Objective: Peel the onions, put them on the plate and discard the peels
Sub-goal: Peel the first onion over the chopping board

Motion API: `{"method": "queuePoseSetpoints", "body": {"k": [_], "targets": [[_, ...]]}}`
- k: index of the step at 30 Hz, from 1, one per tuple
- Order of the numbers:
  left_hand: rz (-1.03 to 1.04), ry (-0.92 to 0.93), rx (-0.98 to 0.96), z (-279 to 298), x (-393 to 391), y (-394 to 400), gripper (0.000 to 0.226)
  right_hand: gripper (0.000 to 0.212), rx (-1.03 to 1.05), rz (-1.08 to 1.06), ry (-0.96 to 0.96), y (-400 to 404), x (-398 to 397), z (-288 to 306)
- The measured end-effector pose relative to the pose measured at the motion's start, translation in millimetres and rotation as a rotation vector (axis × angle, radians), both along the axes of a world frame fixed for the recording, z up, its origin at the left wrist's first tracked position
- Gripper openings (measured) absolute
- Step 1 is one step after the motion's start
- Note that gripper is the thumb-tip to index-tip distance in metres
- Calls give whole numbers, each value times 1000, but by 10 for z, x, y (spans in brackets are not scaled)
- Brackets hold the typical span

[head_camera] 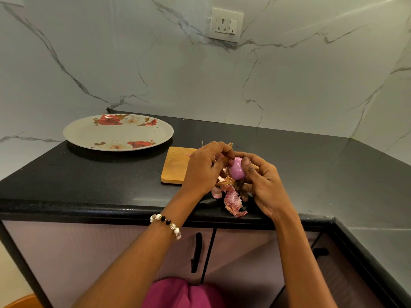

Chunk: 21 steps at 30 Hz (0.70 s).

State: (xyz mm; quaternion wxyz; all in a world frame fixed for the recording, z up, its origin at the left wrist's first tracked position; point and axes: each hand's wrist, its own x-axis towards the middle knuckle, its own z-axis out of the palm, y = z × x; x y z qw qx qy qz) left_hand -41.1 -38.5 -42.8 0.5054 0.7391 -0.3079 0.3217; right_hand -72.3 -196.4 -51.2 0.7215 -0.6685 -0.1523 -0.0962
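A small purple onion (237, 168), its shiny peeled side up, is held above the counter's front edge. My right hand (262, 185) grips it from the right with thumb and curled fingers. My left hand (205, 168) pinches dry skin at the onion's left side. Loose pink and brown peels (231, 202) lie on the black counter under my hands, by the edge. The flowered plate (89, 132) sits at the back left with nothing on it.
A small wooden cutting board (175, 165) lies behind my left hand, partly hidden by it. The black counter (89, 181) meets a marble wall with a socket (225, 25). Cabinet doors with black handles (196, 252) are below.
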Motion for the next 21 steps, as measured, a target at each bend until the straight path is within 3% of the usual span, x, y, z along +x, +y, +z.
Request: {"method": "queuePoseSetpoints", "body": {"k": [7, 17, 21], "targets": [[15, 8, 113, -34, 37, -21, 23, 38, -8, -7, 11, -2, 4, 5], [-21, 67, -64, 41, -51, -10, 23, 41, -6, -34, 16, 24, -39, 41], [-32, 19, -1, 26, -28, 5, 24, 40, 28, -29, 17, 18, -27, 28]]}}
